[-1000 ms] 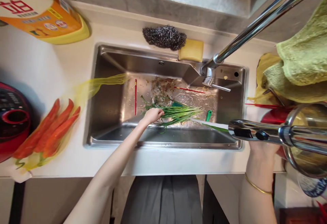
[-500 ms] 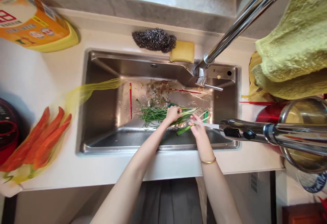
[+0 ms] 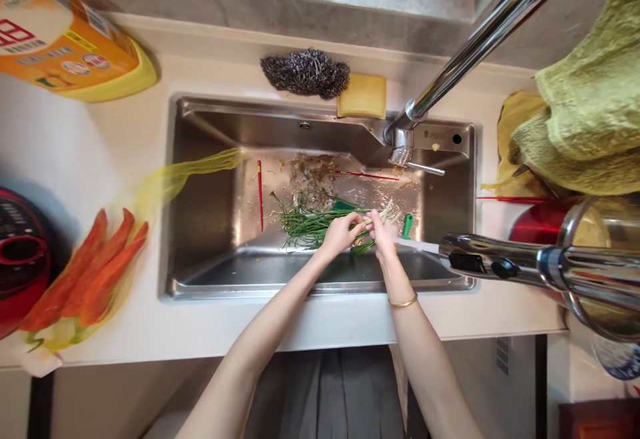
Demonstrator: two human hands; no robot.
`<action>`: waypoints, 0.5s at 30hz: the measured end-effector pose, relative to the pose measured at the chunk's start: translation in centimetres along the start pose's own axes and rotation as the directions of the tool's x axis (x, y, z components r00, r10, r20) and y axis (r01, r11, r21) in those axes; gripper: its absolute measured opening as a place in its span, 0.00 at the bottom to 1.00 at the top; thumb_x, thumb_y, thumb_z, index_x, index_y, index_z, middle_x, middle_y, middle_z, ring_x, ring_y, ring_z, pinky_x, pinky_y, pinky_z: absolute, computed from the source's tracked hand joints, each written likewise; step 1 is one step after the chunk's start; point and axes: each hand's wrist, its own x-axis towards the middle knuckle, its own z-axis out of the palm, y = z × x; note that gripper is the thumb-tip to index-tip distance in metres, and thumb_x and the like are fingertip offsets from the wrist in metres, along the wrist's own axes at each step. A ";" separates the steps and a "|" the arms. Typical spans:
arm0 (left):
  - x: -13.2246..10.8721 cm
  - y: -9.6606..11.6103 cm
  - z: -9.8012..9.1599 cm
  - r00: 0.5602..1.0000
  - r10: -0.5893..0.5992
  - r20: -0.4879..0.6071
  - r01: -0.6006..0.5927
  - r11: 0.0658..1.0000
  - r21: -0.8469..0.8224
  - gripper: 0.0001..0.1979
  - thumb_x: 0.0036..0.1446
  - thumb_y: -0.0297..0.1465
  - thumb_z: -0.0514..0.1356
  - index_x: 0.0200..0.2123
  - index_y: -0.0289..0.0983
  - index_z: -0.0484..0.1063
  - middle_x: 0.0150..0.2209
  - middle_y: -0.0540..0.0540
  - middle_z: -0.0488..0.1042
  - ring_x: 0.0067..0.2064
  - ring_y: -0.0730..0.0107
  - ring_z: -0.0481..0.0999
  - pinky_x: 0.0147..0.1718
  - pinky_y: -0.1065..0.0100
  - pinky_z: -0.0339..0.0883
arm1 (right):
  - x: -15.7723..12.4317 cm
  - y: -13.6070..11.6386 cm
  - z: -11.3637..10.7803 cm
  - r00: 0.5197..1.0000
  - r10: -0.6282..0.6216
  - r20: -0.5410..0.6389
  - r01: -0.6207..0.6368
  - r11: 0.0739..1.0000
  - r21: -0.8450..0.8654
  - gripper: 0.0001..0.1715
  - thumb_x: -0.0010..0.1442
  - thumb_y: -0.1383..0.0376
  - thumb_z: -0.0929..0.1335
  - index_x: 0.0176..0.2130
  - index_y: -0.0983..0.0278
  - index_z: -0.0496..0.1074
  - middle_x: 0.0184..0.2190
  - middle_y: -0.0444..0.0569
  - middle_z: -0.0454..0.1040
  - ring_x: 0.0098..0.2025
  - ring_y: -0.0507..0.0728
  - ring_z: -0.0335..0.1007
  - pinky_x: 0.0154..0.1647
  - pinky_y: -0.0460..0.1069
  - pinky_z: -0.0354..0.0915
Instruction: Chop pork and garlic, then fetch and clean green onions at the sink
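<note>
A bunch of thin green stalks with white ends, like chives [image 3: 303,227], lies low in the steel sink [image 3: 205,285]. My left hand [image 3: 345,231] is closed around the stalks near their pale ends. Right beside it, my right hand [image 3: 382,231], with a gold bangle on its wrist, has its fingers closed on the white ends. Water [image 3: 417,245] runs from the chrome spray head [image 3: 465,255] toward my right hand. A green handle [image 3: 407,225] sticks up just right of that hand, and a green piece [image 3: 344,205] shows behind the stalks.
Food scraps [image 3: 313,179] and two red chopsticks [image 3: 260,195] lie on the sink floor. Behind the sink are a steel scourer [image 3: 306,73] and a yellow sponge [image 3: 362,96]. Red peppers [image 3: 95,279] in a yellow net bag rest left. The tap [image 3: 403,145] stands back right.
My right hand has moved in beside my left, onto the white ends. The loose stalks it held lower down have come up to the bunch. The view has shifted slightly.
</note>
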 end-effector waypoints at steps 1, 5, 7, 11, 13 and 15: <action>0.0 0.1 0.0 1.000 -0.021 -0.011 0.021 1.000 -0.024 0.11 0.53 0.37 0.54 0.32 0.36 0.71 0.29 0.50 0.74 0.29 0.76 0.69 0.29 0.76 0.57 | -0.2 -0.2 0.0 0.999 0.017 0.027 -0.018 1.000 0.022 0.19 0.46 0.53 0.68 0.29 0.67 0.72 0.20 0.47 0.72 0.18 0.47 0.61 0.14 0.42 0.51; -0.4 0.9 0.2 0.996 -0.067 0.050 0.074 0.986 -0.147 0.15 0.54 0.40 0.52 0.31 0.35 0.73 0.26 0.50 0.73 0.26 0.76 0.68 0.26 0.76 0.57 | -0.5 -0.5 -0.1 0.995 0.006 0.096 -0.016 0.994 0.104 0.20 0.43 0.54 0.70 0.31 0.67 0.72 0.19 0.44 0.72 0.16 0.45 0.58 0.13 0.40 0.49; -0.8 1.7 0.9 0.991 -0.100 0.094 0.120 0.964 -0.238 0.17 0.55 0.41 0.51 0.29 0.34 0.71 0.22 0.51 0.71 0.22 0.77 0.66 0.23 0.76 0.56 | -0.6 -0.6 -0.1 0.999 0.039 -0.006 -0.038 0.990 0.138 0.21 0.44 0.51 0.69 0.28 0.67 0.71 0.17 0.43 0.70 0.15 0.45 0.56 0.13 0.41 0.49; -2.0 3.4 2.4 0.974 -0.218 0.066 0.227 0.899 -0.375 0.16 0.56 0.41 0.49 0.30 0.35 0.67 0.22 0.53 0.70 0.16 0.81 0.62 0.19 0.76 0.55 | -1.3 -1.0 0.4 0.993 0.057 -0.101 -0.039 0.984 0.176 0.24 0.49 0.48 0.64 0.30 0.67 0.70 0.21 0.45 0.72 0.15 0.45 0.57 0.13 0.42 0.51; -2.6 4.1 2.9 0.967 -0.255 0.010 0.241 0.900 -0.363 0.15 0.57 0.40 0.48 0.29 0.35 0.66 0.21 0.53 0.69 0.16 0.80 0.63 0.20 0.76 0.55 | -2.0 -1.3 0.5 1.000 -0.005 -0.004 0.006 0.981 0.193 0.23 0.51 0.49 0.64 0.34 0.66 0.69 0.28 0.47 0.75 0.18 0.46 0.61 0.16 0.42 0.56; -3.2 4.6 3.1 0.971 -0.237 -0.027 0.216 0.920 -0.327 0.13 0.57 0.37 0.49 0.30 0.36 0.66 0.21 0.53 0.69 0.20 0.77 0.66 0.24 0.75 0.57 | -2.5 -1.4 0.3 1.000 0.003 -0.003 -0.003 0.986 0.169 0.22 0.52 0.49 0.63 0.32 0.65 0.68 0.25 0.46 0.74 0.20 0.47 0.62 0.18 0.42 0.58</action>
